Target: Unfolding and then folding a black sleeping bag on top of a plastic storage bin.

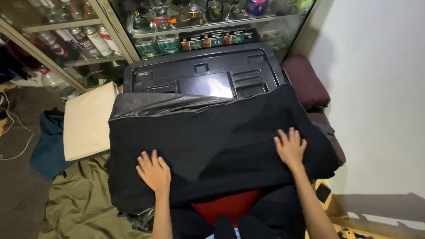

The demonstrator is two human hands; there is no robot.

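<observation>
- Both hands lie flat, palms down and fingers spread, on a black cloth [212, 137]; the left hand [153, 170] presses near its lower left part, the right hand [291, 147] sits further up and toward its right side. Neither hand grips anything: the fingers are fully open and rest on the fabric.
- Black cloth is draped over a black plastic tray [201, 71] that stands beyond the fingertips; I judge the covering as mostly done, since the cloth hides the near half and more of the tray.
- Left to cover, as far as shown: the far strip of the tray with its moulded recesses, bare above the cloth's upper hem, where a shiny grey lining [155, 106] is turned out ahead of the left hand.
- Cloth looks fairly smooth between the hands; soft folds run beside the right hand toward the right edge.
- Edges: the cloth's left side hangs down just outside the left hand, over an olive green sheet [77, 203]; its lower hem ends near the wrists, with a red patch [228, 206] showing beneath it between the forearms.
- Room to the left of the left hand is taken by a cream cushion [88, 119] and a dark teal fabric [46, 141] on the floor.
- Room to the right of the right hand is tight: a maroon cushion [305, 82] lies close, and the white wall [376, 88] stands just past it.
- Ahead of both hands, beyond the tray, a glass cabinet [133, 26] with cans and boxes closes off the space.
</observation>
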